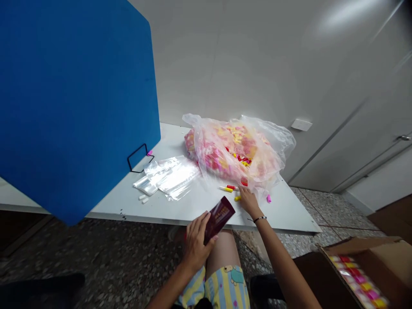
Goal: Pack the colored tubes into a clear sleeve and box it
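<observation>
In my left hand (197, 238) is a flat dark maroon packet (220, 216) with gold-coloured print, tilted up over the table's front edge. My fingers wrap round its lower end. Down on the tabletop, my right hand (248, 201) has its fingers bent together beside a small red-and-white tube (231, 187). Whatever sits under those fingertips is hidden. A yellow-and-white tube (227, 189) lies just left of them, and a yellow piece (237, 198) is close by the hand. Behind it stands a large clear plastic bag (206, 146) full of red, pink and yellow pieces.
Clear plastic sleeves (177, 174) lie on the white table (122, 206), near two small white pieces (143, 198). A blue panel (80, 98) rises at left beside a black wire stand (129, 163). A cardboard box (383, 257) holding coloured pieces stands at lower right.
</observation>
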`<state>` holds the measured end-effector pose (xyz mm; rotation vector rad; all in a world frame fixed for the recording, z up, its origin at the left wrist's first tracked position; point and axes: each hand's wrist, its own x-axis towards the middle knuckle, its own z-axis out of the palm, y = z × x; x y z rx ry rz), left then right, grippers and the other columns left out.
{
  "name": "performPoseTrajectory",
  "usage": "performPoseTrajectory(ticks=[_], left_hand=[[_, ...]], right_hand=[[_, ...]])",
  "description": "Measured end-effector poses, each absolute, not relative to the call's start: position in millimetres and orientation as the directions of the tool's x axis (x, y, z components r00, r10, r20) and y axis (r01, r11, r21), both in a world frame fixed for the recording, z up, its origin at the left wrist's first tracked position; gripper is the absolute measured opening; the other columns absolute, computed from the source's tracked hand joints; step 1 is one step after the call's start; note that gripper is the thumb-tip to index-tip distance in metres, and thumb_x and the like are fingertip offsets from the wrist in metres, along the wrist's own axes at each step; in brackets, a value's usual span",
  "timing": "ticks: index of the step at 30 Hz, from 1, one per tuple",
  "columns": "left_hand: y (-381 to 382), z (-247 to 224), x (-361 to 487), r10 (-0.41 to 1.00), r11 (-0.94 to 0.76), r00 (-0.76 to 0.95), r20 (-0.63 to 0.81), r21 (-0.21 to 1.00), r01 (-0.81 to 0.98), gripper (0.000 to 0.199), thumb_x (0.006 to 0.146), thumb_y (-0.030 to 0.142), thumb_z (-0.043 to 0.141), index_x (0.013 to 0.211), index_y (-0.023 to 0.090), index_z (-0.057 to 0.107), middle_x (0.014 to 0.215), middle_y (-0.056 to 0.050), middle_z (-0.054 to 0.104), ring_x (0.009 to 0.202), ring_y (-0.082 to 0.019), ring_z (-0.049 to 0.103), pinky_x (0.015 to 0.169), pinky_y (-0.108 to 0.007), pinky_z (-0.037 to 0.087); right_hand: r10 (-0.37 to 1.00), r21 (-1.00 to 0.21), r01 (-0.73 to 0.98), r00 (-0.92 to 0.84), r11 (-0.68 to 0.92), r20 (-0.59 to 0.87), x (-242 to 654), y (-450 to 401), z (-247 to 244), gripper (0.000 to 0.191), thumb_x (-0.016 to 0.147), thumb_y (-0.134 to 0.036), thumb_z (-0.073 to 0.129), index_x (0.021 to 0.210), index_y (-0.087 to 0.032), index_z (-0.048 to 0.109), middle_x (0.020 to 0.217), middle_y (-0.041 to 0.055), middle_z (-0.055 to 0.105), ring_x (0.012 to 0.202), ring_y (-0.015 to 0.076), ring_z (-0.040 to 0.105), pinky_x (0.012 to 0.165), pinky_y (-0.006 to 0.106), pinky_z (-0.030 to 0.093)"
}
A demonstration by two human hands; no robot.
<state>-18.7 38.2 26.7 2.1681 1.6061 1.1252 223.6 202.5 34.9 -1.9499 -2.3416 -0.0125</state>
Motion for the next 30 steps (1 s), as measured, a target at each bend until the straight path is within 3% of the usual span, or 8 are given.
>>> performPoseTrajectory(ticks=[5, 10, 14, 17, 20, 23, 26, 30], left_hand=[[18, 24, 7, 0.917, -0.385, 0.181, 0.355, 0.667, 0.638, 0.071, 0.08, 0.045, 0.055, 0.14, 0.02, 0.028, 0.136, -0.013, 0.044, 0.123, -0.029, 0.041, 0.1, -0.047, 0.033], [12, 23, 15, 0.952, -0.292, 0.117, 0.283, 0.725, 0.624, 0.082, 0.07, 0.038, 0.065, 0.14, 0.018, 0.026, 0.131, -0.015, 0.046, 0.12, -0.032, 0.043, 0.099, -0.05, 0.033], [14, 20, 19, 0.959, -0.282, 0.136, 0.249, 0.776, 0.565, 0.088, 0.068, 0.035, 0.068, 0.14, 0.015, 0.022, 0.133, -0.016, 0.041, 0.125, -0.031, 0.037, 0.104, -0.047, 0.031], [17, 16, 25, 0.958, -0.279, 0.197, 0.207, 0.82, 0.499, 0.089, 0.068, 0.033, 0.068, 0.141, 0.017, 0.02, 0.132, -0.014, 0.039, 0.124, -0.028, 0.038, 0.103, -0.043, 0.036], [17, 11, 34, 0.947, -0.308, 0.241, 0.214, 0.821, 0.481, 0.09, 0.068, 0.034, 0.068, 0.142, 0.019, 0.018, 0.133, -0.013, 0.038, 0.123, -0.028, 0.038, 0.103, -0.044, 0.036], [15, 3, 41, 0.933, -0.349, 0.263, 0.246, 0.799, 0.49, 0.09, 0.071, 0.037, 0.067, 0.143, 0.02, 0.015, 0.135, -0.014, 0.036, 0.125, -0.029, 0.036, 0.104, -0.047, 0.033], [13, -2, 44, 0.92, -0.383, 0.28, 0.273, 0.772, 0.507, 0.089, 0.075, 0.041, 0.063, 0.144, 0.02, 0.011, 0.135, -0.014, 0.036, 0.125, -0.029, 0.034, 0.105, -0.047, 0.031], [12, -4, 46, 0.914, -0.4, 0.287, 0.285, 0.748, 0.53, 0.089, 0.077, 0.046, 0.06, 0.145, 0.02, 0.008, 0.136, -0.014, 0.035, 0.125, -0.029, 0.034, 0.105, -0.048, 0.031]], right_hand=[[0.947, -0.209, 0.926, -0.291, 0.315, 0.138, 206, 216, 33, 0.05, 0.078, 0.0, 0.039, 0.125, -0.014, 0.047, 0.12, 0.0142, 0.054, 0.114, 0.0238, 0.045, 0.091, 0.034, 0.037], [0.961, -0.507, 0.82, -0.181, 0.266, 0.211, 198, 219, 33, 0.017, 0.07, -0.008, 0.049, 0.084, -0.012, 0.057, 0.086, 0.0122, 0.06, 0.085, 0.0236, 0.055, 0.075, 0.033, 0.041], [0.966, -0.791, 0.573, -0.005, 0.215, 0.259, 199, 202, 44, 0.014, 0.075, -0.024, 0.044, 0.085, -0.015, 0.049, 0.08, 0.0071, 0.06, 0.07, 0.0185, 0.056, 0.064, 0.03, 0.044], [0.965, -0.918, 0.346, 0.103, 0.193, 0.242, 206, 178, 60, 0.025, 0.08, -0.038, 0.037, 0.083, -0.016, 0.049, 0.079, 0.0078, 0.062, 0.07, 0.018, 0.06, 0.06, 0.029, 0.046], [0.961, -0.98, 0.064, 0.192, 0.189, 0.198, 217, 149, 80, 0.025, 0.076, -0.042, 0.044, 0.081, -0.018, 0.048, 0.078, 0.0063, 0.064, 0.076, 0.0199, 0.063, 0.064, 0.03, 0.048], [0.966, -0.941, -0.284, 0.23, 0.185, 0.121, 228, 119, 99, 0.024, 0.066, -0.031, 0.062, 0.081, -0.02, 0.047, 0.084, 0.0052, 0.067, 0.079, 0.0206, 0.065, 0.068, 0.031, 0.048], [0.971, -0.901, -0.392, 0.218, 0.184, 0.103, 231, 95, 113, 0.026, 0.065, -0.023, 0.067, 0.085, -0.02, 0.051, 0.073, 0.0001, 0.063, 0.065, 0.0145, 0.06, 0.063, 0.027, 0.046], [0.988, -0.875, -0.47, 0.143, 0.113, 0.051, 221, 78, 120, 0.02, 0.072, -0.029, 0.067, 0.084, -0.02, 0.054, 0.054, -0.0067, 0.044, 0.049, 0.0083, 0.044, 0.05, 0.021, 0.037]])
